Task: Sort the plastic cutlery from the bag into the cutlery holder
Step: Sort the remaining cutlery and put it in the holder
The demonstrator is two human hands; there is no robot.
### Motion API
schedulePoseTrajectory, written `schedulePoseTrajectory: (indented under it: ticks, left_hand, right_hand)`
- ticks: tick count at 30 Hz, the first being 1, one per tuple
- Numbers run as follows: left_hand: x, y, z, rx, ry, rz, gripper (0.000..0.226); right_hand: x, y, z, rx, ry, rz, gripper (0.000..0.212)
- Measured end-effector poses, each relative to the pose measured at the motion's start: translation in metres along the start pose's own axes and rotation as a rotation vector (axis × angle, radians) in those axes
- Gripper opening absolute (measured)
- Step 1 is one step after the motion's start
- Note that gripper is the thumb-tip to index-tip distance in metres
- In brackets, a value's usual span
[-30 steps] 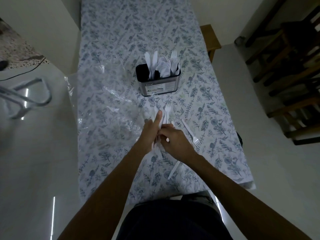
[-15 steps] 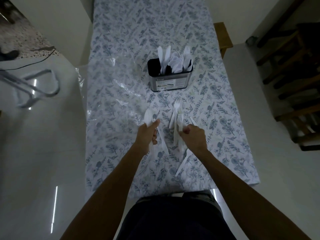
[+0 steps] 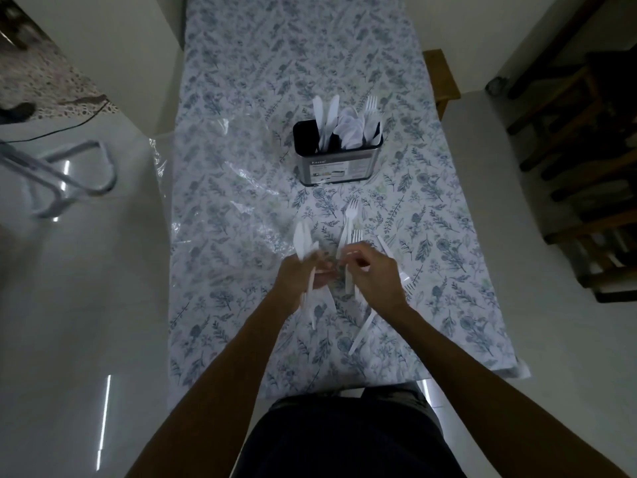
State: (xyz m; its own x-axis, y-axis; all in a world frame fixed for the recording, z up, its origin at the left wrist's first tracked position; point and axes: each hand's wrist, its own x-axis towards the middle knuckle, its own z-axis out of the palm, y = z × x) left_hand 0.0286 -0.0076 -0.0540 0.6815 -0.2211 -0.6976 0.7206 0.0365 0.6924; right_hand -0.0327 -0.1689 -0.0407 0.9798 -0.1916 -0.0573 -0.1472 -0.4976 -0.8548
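Your left hand (image 3: 298,274) holds a small bunch of white knives (image 3: 302,241); its grip is closed around their handles, and the blades point away from you toward the cutlery holder (image 3: 339,166). Your right hand (image 3: 375,276) is just beside the left one, fingers curled over the forks (image 3: 351,229) lying on the tabletop (image 3: 448,236). The picture is blurred there, so I cannot tell if this grip has hold of one. More white cutlery lies loose around your right hand, on the near side of the holder. The holder stands upright, with knives, spoons and forks already in it. The clear plastic bag (image 3: 213,188) lies flat to the left of the holder.
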Motion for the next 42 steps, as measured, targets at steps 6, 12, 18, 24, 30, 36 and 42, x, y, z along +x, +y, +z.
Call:
schedulePoseTrajectory:
  ticks: [6, 12, 18, 24, 30, 36, 42]
  left_hand:
    - [-0.003, -0.001, -0.011, 0.116, 0.095, 0.052, 0.025]
    - [-0.004, 0.01, -0.005, 0.203, 0.157, 0.189, 0.022]
    - [-0.003, 0.017, 0.022, 0.849, 0.191, 0.914, 0.028]
    - [-0.002, 0.008, 0.016, 1.114, 0.254, 0.958, 0.029]
    - [-0.013, 0.0, -0.008, 0.219, 0.277, 0.203, 0.038]
    - [-0.004, -0.008, -0.015, -0.026, 0.269, 0.092, 0.021]
    - [0.009, -0.009, 0.009, -0.165, 0.135, -0.042, 0.046]
  right_hand:
    - [0.017, 0.014, 0.021, -0.611, -0.259, 0.329, 0.038]
    - [0.016, 0.015, 0.009, -0.503, -0.12, 0.39, 0.025]
    - [0.003, -0.005, -0.011, -0.705, -0.103, 0.088, 0.024]
    - [0.024, -0.033, -0.04, 0.129, -0.179, 0.126, 0.017]
    - [0.046, 0.009, 0.002, -0.241, -0.169, 0.408, 0.035]
    - [0.041, 0.021, 0.024, -0.457, -0.192, 0.416, 0.028]
    - [0.005, -0.022, -0.012, -0.057, -0.189, 0.487, 0.019]
